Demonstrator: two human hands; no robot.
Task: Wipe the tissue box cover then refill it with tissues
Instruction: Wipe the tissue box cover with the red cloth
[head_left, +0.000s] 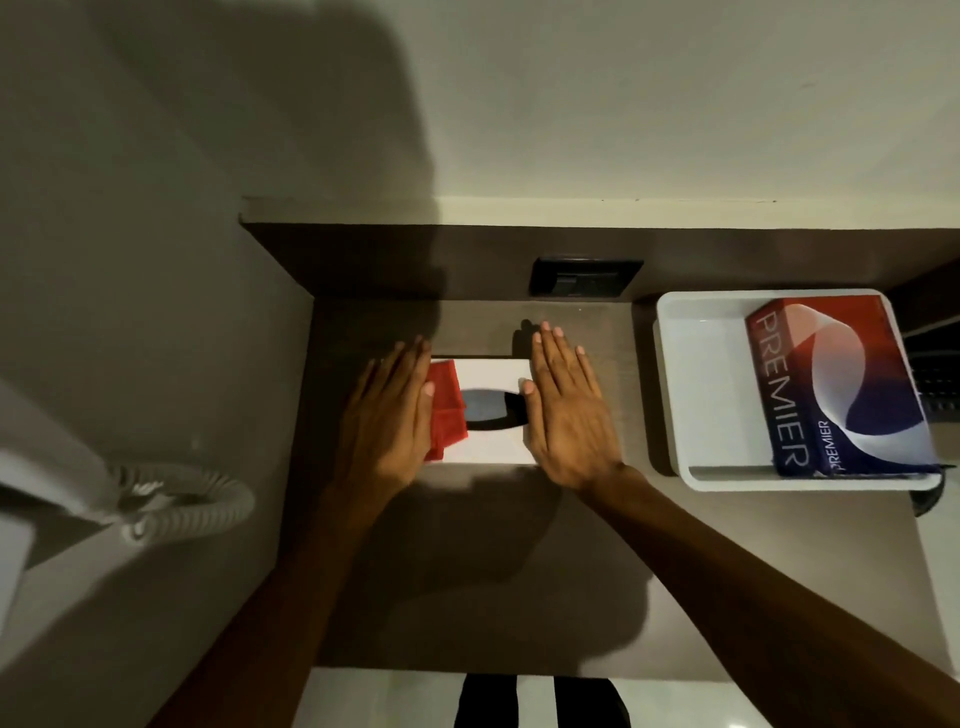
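Left hand (387, 415), centre of frame: fingers extended and held together, palm pressing a folded red cloth (447, 410) flat onto the left end of the white tissue box cover (488, 374). It pins the cloth with the palm and does not pinch it; the posture suits a wiping stroke along the top face.

Right hand (566, 410): likewise flat, fingers together, laid over the right end of the cover, thumb at the edge of the dark oval slot (493, 410). Judged purpose: bracing the cover so it does not slide under the wipe.

The cover sits upright on the dark brown counter (467, 571), slot upward. No tissue shows through the slot; the contents cannot be confirmed.

Right of frame, well apart from the hands: a white tray (675, 395) holding one red, white and blue tissue pack (841, 389) marked PREMIER, lying along its right side; the left part is bare. Judged: the refill stock, untouched.

Wiping stage in hand; refill not yet begun.
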